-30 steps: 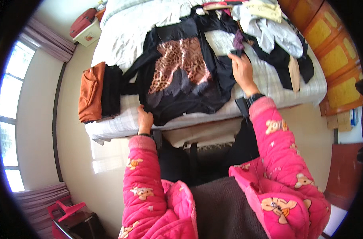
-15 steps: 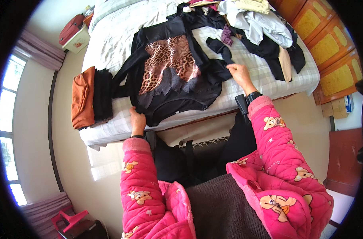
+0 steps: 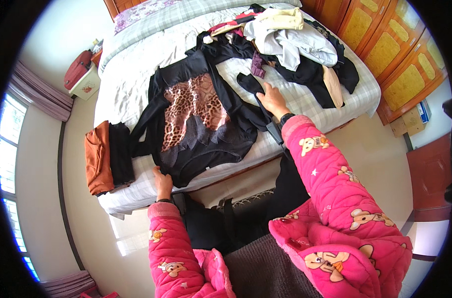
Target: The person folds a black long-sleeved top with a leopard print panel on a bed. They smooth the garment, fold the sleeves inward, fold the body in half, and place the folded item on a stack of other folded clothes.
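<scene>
A black top with a leopard-print front panel (image 3: 196, 116) lies spread flat on the bed (image 3: 136, 84). My left hand (image 3: 162, 181) rests on its hem near the bed's front edge, fingers pinching the cloth. My right hand (image 3: 272, 98) lies flat on the top's right sleeve (image 3: 253, 89), pressing it onto the checked sheet. Both arms wear pink padded sleeves with a bear pattern.
A heap of loose clothes (image 3: 295, 44) in black, white and cream covers the bed's far right. Folded orange and black garments (image 3: 107, 156) sit at the left front corner. A red bag on a small white box (image 3: 79, 74) stands left of the bed; wooden wardrobe doors (image 3: 399, 49) line the right.
My right hand has shifted along the black sleeve toward the garment's right side. My left hand has stayed on the hem. The view tilted so the bed sits lower in the picture.
</scene>
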`<state>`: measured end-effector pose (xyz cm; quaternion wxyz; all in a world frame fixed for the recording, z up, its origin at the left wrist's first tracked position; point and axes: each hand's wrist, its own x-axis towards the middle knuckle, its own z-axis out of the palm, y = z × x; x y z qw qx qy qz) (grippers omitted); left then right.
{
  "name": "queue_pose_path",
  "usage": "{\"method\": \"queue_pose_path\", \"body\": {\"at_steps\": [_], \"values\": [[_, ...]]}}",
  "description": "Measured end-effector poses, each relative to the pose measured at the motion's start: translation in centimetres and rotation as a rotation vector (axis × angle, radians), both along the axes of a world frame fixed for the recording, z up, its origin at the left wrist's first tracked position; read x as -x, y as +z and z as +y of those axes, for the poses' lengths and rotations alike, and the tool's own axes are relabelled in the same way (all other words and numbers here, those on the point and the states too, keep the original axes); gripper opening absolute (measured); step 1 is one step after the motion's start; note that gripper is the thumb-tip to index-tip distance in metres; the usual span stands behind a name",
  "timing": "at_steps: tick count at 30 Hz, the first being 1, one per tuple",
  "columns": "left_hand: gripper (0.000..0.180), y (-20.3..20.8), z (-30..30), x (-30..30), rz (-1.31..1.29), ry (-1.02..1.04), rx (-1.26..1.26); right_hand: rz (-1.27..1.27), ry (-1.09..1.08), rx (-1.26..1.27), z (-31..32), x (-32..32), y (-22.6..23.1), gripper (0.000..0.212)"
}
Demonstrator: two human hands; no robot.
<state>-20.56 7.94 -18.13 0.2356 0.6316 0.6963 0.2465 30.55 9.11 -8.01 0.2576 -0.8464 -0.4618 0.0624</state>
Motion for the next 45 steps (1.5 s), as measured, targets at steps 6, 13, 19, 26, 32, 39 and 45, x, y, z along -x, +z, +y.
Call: {"method": "queue_pose_path", "body": {"at_steps": [6, 13, 19, 26, 32, 39, 45], "values": [[0.042, 4.4, -1.2, -1.4, 0.170, 0.057, -0.032, 0.158, 0.176, -0.349, 0.3, 1.4, 0.2, 0.036], [0.045, 12.4, -3.2, -15.0, -1.045, -0.235, 0.191, 0.289, 0.873, -0.490, -7.9, 10.4, 3.9, 0.023], [0.012, 13.0, -6.0, -17.3, -1.205, -0.093, 0.263, 0.123, 0.875, -0.482, -12.8, 14.5, 5.5, 0.032], [0.006, 12.2, -10.3, -18.2, -1.306, -0.139, 0.014, 0.488, 0.670, -0.321, -15.7, 17.8, 6.3, 0.021], [0.010, 13.0, -12.1, -18.6, -0.864, -0.263, -0.151, 0.828, 0.601, -0.278, -16.4, 18.0, 5.4, 0.011], [0.017, 13.0, -11.8, -17.8, -0.781, -0.176, -0.210, 1.546, 0.468, -0.459, -17.0, 17.1, 4.9, 0.013], [0.017, 13.7, -12.9, -17.2, -1.393, -0.269, 0.220, 2.068, 0.282, -0.379, -17.0, 17.2, 5.0, 0.023]]}}
